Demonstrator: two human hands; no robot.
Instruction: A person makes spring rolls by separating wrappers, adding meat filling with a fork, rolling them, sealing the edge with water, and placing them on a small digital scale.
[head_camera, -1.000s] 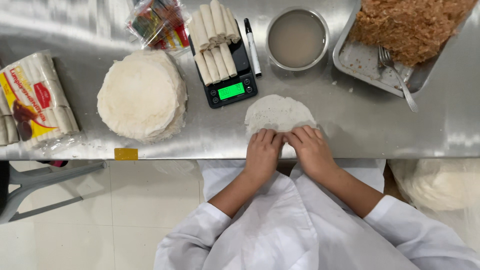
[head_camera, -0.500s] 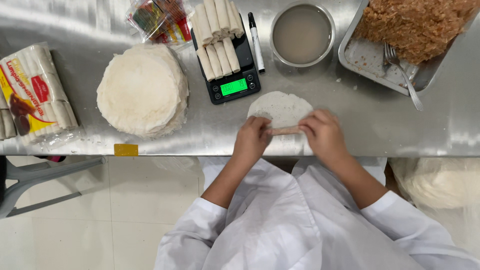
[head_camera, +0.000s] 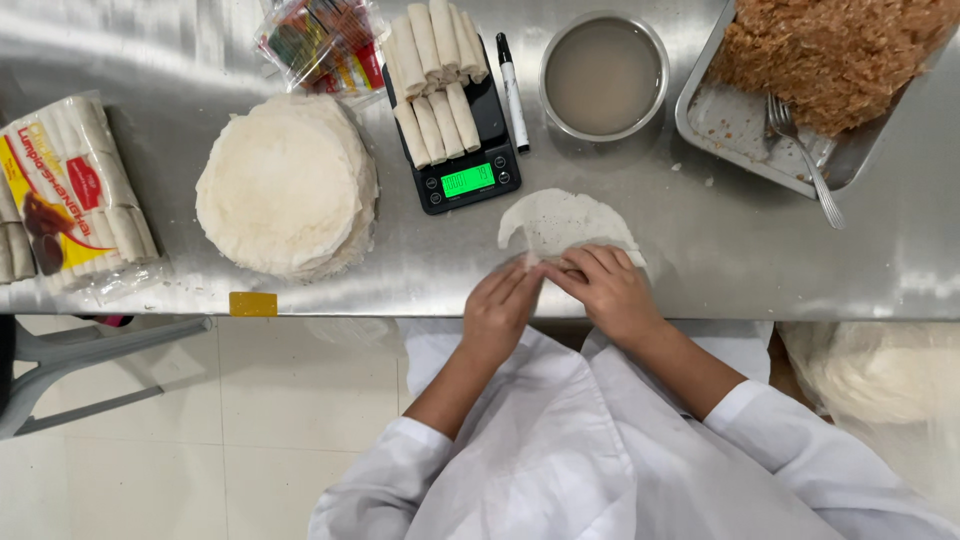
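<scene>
We look down from above at our two hands working side by side at the near edge of a steel table (head_camera: 700, 250). Our left hand (head_camera: 500, 310) and right hand (head_camera: 608, 290) sit close together, fingertips nearly meeting, fingers curled down and pressing on the near edge of a thin round white spring roll wrapper (head_camera: 560, 218). Neither hand is closed into a fist; both pinch and fold the wrapper's edge over what seems to be a little filling, mostly hidden under the fingers.

Just beyond our left hand stands a small digital scale (head_camera: 462, 170) with finished rolls (head_camera: 435, 75) stacked on it. Further to that hand's outer side lies a stack of wrappers (head_camera: 285, 185). Beyond our right hand are a metal bowl of cloudy liquid (head_camera: 603, 75) and a tray of shredded brown filling (head_camera: 830, 60) with a fork (head_camera: 805, 155).

To roll well, we judge it best to keep even pressure from both hands, tuck the edge snugly, and avoid tearing the thin sheet.
</scene>
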